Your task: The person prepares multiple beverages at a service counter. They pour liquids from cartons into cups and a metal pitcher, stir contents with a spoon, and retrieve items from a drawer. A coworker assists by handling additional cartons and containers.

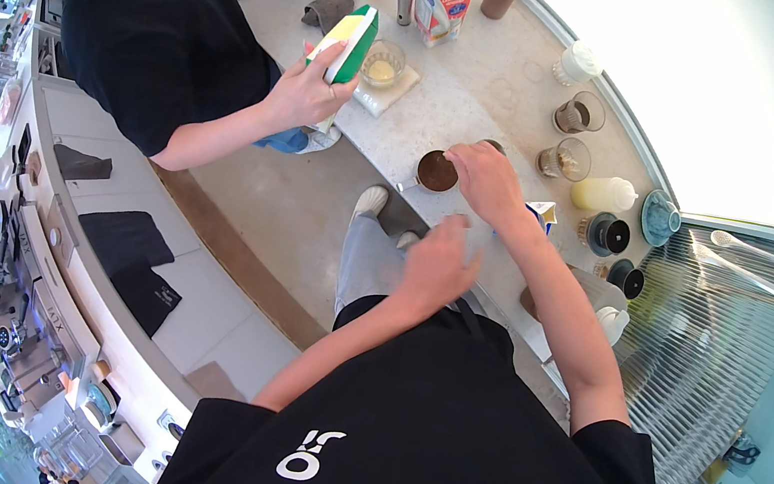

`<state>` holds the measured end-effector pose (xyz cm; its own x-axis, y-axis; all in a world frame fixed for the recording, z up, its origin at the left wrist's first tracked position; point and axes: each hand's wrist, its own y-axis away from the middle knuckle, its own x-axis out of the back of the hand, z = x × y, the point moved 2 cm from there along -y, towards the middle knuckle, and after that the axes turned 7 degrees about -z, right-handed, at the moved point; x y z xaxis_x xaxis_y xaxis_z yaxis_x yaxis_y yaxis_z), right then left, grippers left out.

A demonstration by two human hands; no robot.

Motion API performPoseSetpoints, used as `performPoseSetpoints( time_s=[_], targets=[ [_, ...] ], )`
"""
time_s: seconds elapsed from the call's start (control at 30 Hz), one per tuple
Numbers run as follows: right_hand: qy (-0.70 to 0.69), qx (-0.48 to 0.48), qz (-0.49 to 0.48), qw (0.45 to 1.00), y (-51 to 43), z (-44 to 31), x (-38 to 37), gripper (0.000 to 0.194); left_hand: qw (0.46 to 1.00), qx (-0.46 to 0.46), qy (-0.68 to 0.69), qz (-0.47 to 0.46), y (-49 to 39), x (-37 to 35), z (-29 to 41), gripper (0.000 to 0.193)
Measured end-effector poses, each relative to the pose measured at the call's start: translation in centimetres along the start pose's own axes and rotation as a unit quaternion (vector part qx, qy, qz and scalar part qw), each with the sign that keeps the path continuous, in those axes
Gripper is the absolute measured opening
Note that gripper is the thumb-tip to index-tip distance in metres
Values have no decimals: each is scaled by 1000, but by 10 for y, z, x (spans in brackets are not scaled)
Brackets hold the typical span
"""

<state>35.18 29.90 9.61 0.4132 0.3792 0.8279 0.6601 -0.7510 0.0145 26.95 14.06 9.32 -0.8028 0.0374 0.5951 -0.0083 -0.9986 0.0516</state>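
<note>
My right hand (485, 182) is at the rim of a small metal cup (437, 172) holding something dark brown, its fingertips bent inward. Whether anything is pinched in those fingers is hidden from above. Behind the hand, a dark round object (495, 147) is mostly covered. My left hand (438, 265), blurred by motion, hovers near the counter edge closer to my body, with its fingers curled; I see nothing clearly in it. A blue and white carton (541, 215) is partly hidden by my right forearm.
Across the counter (455, 101), a co-worker's hand (312, 89) tilts a green and yellow carton (351, 46) by a glass bowl (383, 67). A milk carton (443, 2) stands behind. Glasses (564, 158) and a squeeze bottle (603, 193) line the window side.
</note>
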Motion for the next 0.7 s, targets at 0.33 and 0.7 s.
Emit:
performPoseSetpoints(
  time_s=[0.33, 0.7],
  targets=[
    [28, 1, 26, 999, -6, -10, -12, 14, 997, -12, -56, -45, -67, -151, 24, 99],
    [-30, -21, -28, 999, -15, -13, -10, 14, 978, 50, 36, -199, 6, -34, -7, 81]
  ],
)
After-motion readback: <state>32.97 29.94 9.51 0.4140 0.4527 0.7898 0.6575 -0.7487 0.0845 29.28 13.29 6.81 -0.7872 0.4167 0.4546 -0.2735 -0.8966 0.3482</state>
